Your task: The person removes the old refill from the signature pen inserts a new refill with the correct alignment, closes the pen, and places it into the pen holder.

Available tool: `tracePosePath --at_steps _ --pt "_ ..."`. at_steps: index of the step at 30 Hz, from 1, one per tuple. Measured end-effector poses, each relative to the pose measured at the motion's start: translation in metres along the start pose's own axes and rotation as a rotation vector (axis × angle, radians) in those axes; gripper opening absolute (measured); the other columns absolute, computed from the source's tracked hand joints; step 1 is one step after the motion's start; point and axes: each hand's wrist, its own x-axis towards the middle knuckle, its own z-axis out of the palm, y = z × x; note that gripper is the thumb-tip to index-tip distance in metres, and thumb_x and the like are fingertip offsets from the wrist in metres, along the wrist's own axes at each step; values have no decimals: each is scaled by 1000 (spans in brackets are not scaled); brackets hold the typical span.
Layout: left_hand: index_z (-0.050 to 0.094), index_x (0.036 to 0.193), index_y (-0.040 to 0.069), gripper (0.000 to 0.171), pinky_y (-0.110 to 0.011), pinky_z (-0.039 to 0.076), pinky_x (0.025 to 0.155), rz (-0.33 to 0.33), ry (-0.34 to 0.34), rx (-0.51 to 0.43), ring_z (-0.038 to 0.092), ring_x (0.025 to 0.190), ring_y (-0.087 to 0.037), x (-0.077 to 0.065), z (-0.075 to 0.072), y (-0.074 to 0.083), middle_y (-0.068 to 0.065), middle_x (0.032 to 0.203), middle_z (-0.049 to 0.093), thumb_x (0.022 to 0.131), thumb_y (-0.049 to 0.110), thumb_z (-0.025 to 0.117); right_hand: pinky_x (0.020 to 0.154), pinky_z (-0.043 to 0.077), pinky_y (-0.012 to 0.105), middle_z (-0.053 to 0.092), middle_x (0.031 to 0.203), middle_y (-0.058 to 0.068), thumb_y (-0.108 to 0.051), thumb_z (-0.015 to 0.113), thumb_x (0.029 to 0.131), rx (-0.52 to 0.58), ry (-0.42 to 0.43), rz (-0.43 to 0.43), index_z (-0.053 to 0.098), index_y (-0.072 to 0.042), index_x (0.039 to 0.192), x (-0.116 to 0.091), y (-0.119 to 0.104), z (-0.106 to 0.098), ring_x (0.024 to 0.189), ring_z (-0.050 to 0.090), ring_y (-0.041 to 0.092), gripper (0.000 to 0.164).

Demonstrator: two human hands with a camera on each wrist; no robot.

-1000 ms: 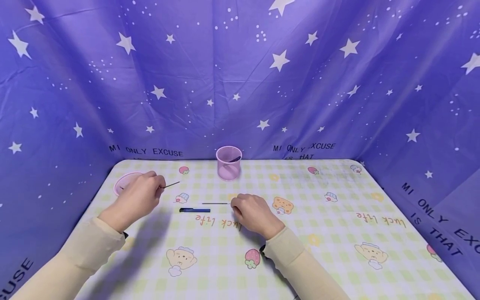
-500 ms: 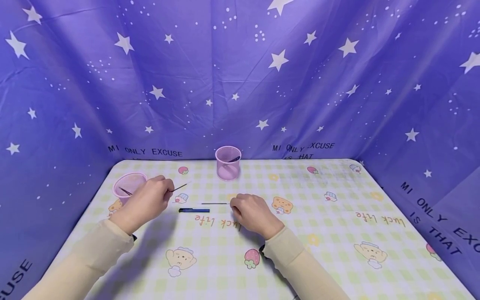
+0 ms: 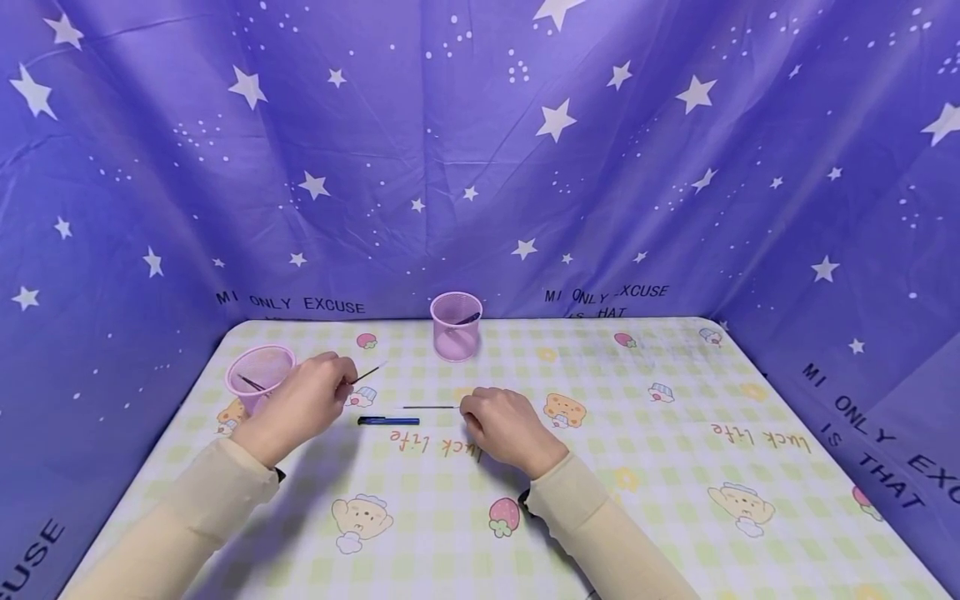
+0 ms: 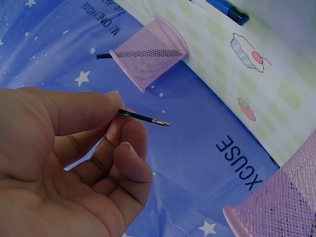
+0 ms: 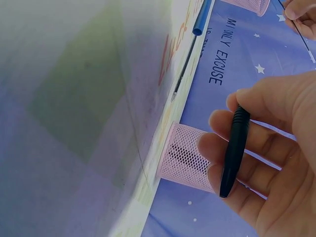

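In the head view my left hand (image 3: 307,404) is just right of the left pink mesh cup (image 3: 262,360). Thumb and forefinger pinch a thin dark pen refill (image 4: 140,116), its metal tip sticking out in the left wrist view. My right hand (image 3: 510,425) holds a black ribbed pen grip section (image 5: 236,143) between thumb and fingers, low over the table. Left of that hand, a second refill (image 3: 429,407) lies on the cloth. Close by lies a blue pen barrel (image 3: 388,421) with a dark clip end.
Another pink mesh cup (image 3: 456,343) stands at the table's back edge with a dark pen inside. Thin dark sticks (image 3: 250,382) lean in the left cup. A checked cloth (image 3: 645,550) covers the table, and a purple star curtain (image 3: 480,150) hangs behind.
My left hand has moved right, away from the left cup, carrying the refill, and more of that cup shows. My right hand, the barrel and the second refill have stayed put.
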Motion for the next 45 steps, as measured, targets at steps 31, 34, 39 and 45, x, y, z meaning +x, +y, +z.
tracePosePath --at_steps 31,34,39,45 --pt "60 73 10 19 -30 44 59 -43 66 -137 49 64 -12 2 36 4 1 69 53 74 -7 69 57 41 28 46 67 -9 -12 61 85 -2 9 -9 57 -20 73 0 -1 -1 60 44 9 15" --pt "61 74 9 18 -30 46 60 -54 71 -170 52 64 -11 2 39 5 1 70 56 74 -6 70 58 42 28 46 68 -9 -12 61 85 0 9 -8 57 -20 74 0 -1 -1 60 45 9 15" --pt "61 74 10 17 -27 46 58 -62 78 -206 52 62 -9 2 44 7 4 69 57 74 -5 69 58 42 28 47 68 -9 -11 61 85 0 11 -16 58 -20 74 0 -1 -1 60 45 8 14" --pt "61 73 12 18 -26 45 58 -68 89 -264 52 61 -7 2 50 9 6 67 58 75 -4 69 57 41 28 46 67 -9 -10 61 84 5 10 -13 57 -20 73 0 -2 -1 59 45 8 16"
